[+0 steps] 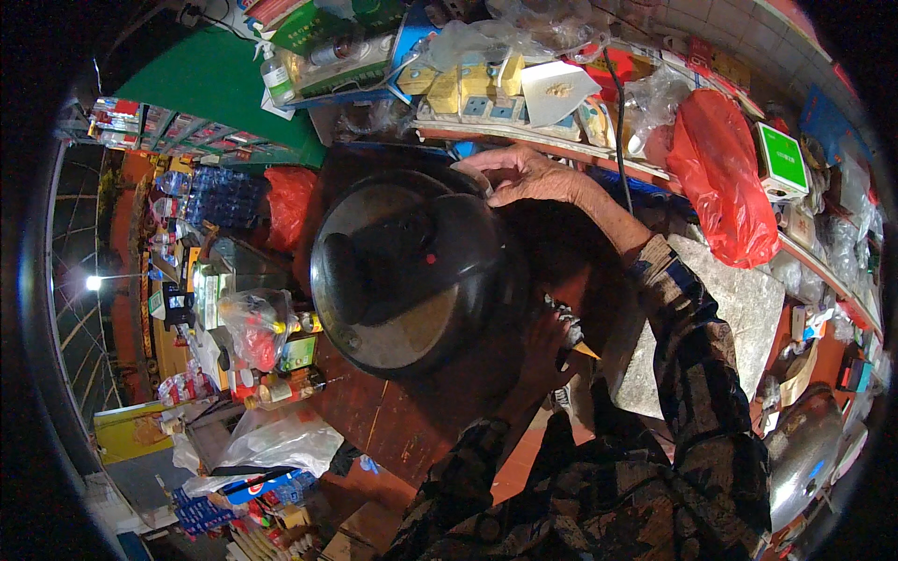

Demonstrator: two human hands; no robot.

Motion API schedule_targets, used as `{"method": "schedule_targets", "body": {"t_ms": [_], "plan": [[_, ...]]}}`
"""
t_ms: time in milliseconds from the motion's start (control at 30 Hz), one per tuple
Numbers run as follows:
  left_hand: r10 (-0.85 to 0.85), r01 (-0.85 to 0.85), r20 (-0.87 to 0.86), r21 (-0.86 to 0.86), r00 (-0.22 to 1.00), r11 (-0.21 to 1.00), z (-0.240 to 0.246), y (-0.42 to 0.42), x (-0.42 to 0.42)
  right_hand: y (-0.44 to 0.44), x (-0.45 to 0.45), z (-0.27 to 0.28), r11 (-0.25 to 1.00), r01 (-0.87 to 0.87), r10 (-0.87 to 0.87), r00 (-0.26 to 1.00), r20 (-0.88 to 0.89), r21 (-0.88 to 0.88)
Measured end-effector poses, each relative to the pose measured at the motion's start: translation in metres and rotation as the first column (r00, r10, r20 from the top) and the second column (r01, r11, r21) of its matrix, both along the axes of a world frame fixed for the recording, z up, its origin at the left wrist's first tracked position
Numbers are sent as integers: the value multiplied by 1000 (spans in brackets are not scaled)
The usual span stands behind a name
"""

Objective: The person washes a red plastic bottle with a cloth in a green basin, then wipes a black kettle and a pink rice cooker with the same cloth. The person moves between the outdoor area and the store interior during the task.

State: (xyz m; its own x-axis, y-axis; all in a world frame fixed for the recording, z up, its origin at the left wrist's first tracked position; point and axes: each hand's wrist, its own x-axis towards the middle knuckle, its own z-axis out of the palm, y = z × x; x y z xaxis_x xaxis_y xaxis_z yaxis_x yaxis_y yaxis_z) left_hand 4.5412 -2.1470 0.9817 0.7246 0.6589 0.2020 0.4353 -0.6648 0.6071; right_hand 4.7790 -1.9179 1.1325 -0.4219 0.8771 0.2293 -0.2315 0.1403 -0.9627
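Note:
My right hand (523,175) reaches across the upper middle, thumb and fingers pinching a thin pale piece (476,175) beside the rim of a large, glossy, dark round object (407,273). That object hides much of the brown wooden tabletop (393,414) and shows a small red dot; its kind cannot be told. Lower down, in deep shadow, my left hand (544,354) is closed around a crumpled black-and-white patterned item (565,319). A small orange-yellow tip (586,349) shows close to its fingers. Both sleeves are dark and patterned.
A shelf edge (519,137) with power strips, a white sheet and plastic bags runs behind my right hand. A red plastic bag (722,182) hangs off it, near a dark cable (621,126). Bottles, including an amber one (284,391), and a clear bag (256,326) crowd the left.

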Motion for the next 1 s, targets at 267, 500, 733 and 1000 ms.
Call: {"method": "schedule_targets", "body": {"t_ms": [267, 500, 733, 1000], "plan": [[1, -1, 0, 29, 1000, 1000, 5, 2, 2, 0, 0, 7, 999, 12, -15, 998, 62, 50], [5, -5, 4, 2, 1000, 1000, 13, 3, 3, -1, 1, 7, 996, 51, -59, 991, 122, 66], [21, -21, 6, 5, 1000, 1000, 12, 2, 6, 4, 1, 5, 999, 19, -24, 993, 119, 44], [19, -19, -3, 10, 1000, 1000, 14, 4, 7, 9, 1, 0, 999, -37, 35, 998, 60, 26]]}}
